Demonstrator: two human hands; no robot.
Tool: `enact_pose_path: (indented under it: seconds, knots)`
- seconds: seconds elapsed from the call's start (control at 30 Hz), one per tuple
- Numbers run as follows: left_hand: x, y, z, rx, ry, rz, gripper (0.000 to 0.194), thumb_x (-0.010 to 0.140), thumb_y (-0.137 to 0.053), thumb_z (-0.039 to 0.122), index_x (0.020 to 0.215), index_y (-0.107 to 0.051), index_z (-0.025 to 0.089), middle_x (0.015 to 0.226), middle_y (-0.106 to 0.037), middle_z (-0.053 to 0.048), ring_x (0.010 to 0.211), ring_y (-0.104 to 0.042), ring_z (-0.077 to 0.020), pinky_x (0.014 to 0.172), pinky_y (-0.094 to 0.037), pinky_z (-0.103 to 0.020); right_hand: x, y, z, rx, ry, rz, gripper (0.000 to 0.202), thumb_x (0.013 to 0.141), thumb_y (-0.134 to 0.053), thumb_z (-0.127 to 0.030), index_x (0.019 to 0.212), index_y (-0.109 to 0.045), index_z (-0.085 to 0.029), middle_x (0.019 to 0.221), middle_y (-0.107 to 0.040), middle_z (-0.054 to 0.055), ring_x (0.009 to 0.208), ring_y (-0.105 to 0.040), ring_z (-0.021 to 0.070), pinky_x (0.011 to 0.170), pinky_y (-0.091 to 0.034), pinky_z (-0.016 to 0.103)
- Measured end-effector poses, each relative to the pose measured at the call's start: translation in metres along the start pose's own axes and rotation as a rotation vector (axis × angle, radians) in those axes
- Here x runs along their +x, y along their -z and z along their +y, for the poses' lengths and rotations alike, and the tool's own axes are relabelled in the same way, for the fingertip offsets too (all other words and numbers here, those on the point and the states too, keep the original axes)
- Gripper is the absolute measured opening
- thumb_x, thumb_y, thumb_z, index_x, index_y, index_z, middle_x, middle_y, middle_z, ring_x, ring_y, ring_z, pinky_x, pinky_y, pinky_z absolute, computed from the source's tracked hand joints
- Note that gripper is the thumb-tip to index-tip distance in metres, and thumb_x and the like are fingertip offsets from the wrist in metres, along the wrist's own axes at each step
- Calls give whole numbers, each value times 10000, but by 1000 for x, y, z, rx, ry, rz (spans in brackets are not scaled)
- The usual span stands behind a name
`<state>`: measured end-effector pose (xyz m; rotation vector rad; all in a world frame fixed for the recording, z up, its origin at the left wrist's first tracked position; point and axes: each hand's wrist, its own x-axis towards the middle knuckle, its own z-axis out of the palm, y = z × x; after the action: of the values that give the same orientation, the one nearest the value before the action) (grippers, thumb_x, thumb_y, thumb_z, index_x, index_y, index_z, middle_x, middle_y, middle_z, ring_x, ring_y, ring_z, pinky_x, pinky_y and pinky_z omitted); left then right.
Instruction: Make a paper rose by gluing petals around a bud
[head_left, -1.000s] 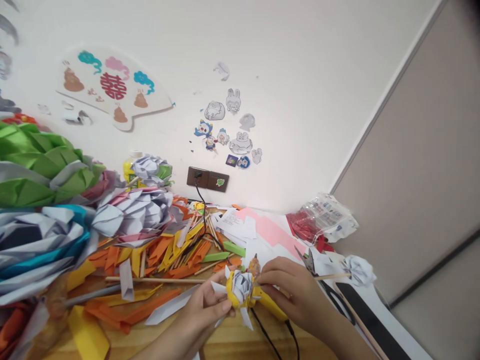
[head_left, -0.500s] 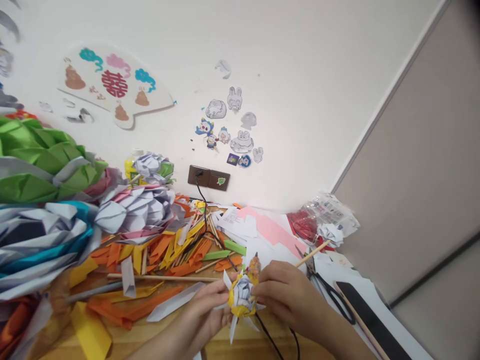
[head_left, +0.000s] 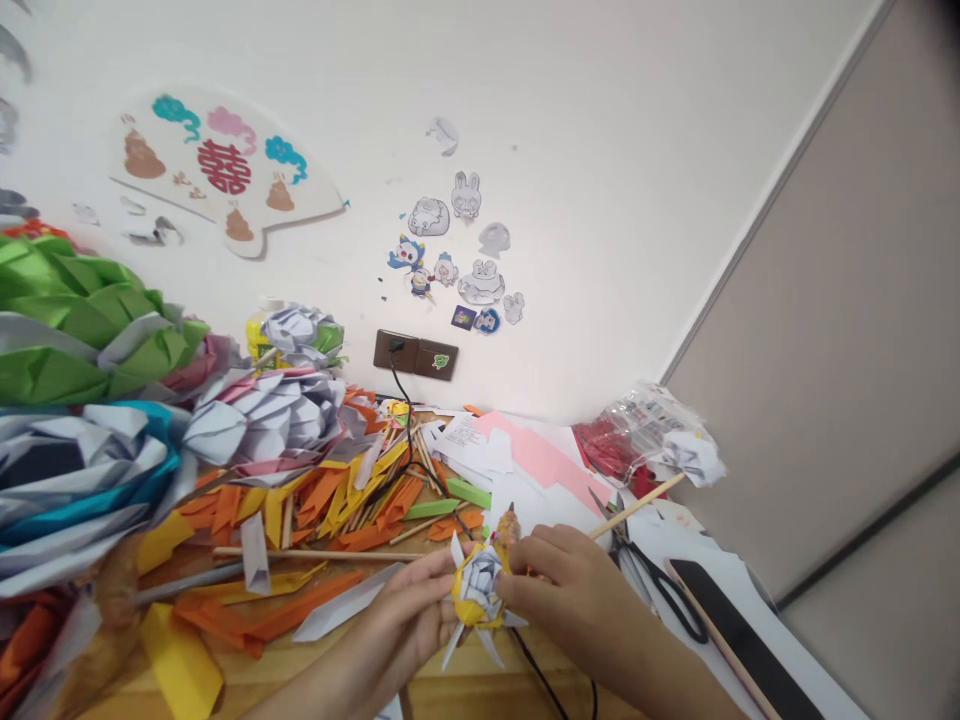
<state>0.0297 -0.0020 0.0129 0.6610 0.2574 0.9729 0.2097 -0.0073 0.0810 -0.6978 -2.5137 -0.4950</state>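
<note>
You hold a small paper flower (head_left: 480, 588) between your two hands, low over the wooden desk (head_left: 480, 690); your left hand (head_left: 405, 605) grips it from the left, fingers curled behind; your right hand (head_left: 570, 580) closes around a stick (head_left: 637, 508), its fingertips against the flower's right edge; whether they also pinch a strip there is hidden.

The flower looks partly built; its white folded heart is formed and ringed in yellow, while several pointed white strips jut loosely below and above, not lying flat against it; the stick's far end lines up with a white bloom (head_left: 696, 458), though the join is too small to judge.

Just behind the flower stands the crusted nozzle (head_left: 509, 525) of a tool, its body masked by your right hand; a black cord (head_left: 540, 670) trails below; scissors (head_left: 664, 590) lie open to the right, near a black phone (head_left: 735, 625).

Orange strips (head_left: 390, 505), yellow strips (head_left: 180, 655) and green strips (head_left: 431, 509) lie folded but unattached; to the left, far larger blooms, one green (head_left: 67, 320), one mostly white (head_left: 270, 420), appear fully layered.
</note>
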Motion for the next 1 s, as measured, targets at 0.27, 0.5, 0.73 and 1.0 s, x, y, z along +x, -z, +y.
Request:
enact_pose_path:
  seconds: [0.27,0.5,0.73,1.0]
  knots:
    - [0,-4,6,-4,16,99,195,674,-701,176,866,-712,141,764,-651,-55,611,-538,-99,555,-415,-194,1,6,3,326,-102,-5,153,922,-426,-199,891,-575,-180,759,-629,32,707,-531,145,625,-406,246]
    - [0,-2,3,-6,14,123,224,662,-718,192,881,-710,143,770,-641,-53,604,-521,-97,538,-391,-199,-4,1,2,391,-203,-156,84,861,-516,-162,868,-593,-195,819,-639,26,758,-564,146,665,-434,244]
    - [-2,-6,5,14,18,151,216,686,-695,189,897,-706,148,800,-658,-59,628,-529,-104,556,-388,-198,0,0,-3,402,-265,-148,108,871,-496,-162,818,-581,-202,783,-626,3,726,-555,129,634,-410,218]
    - [-2,-4,5,-15,42,181,202,665,-720,180,861,-710,130,747,-655,-50,602,-537,-101,575,-421,-211,1,-6,-1,33,30,33,304,957,-305,-157,846,-587,-181,678,-587,15,596,-455,140,543,-326,260]
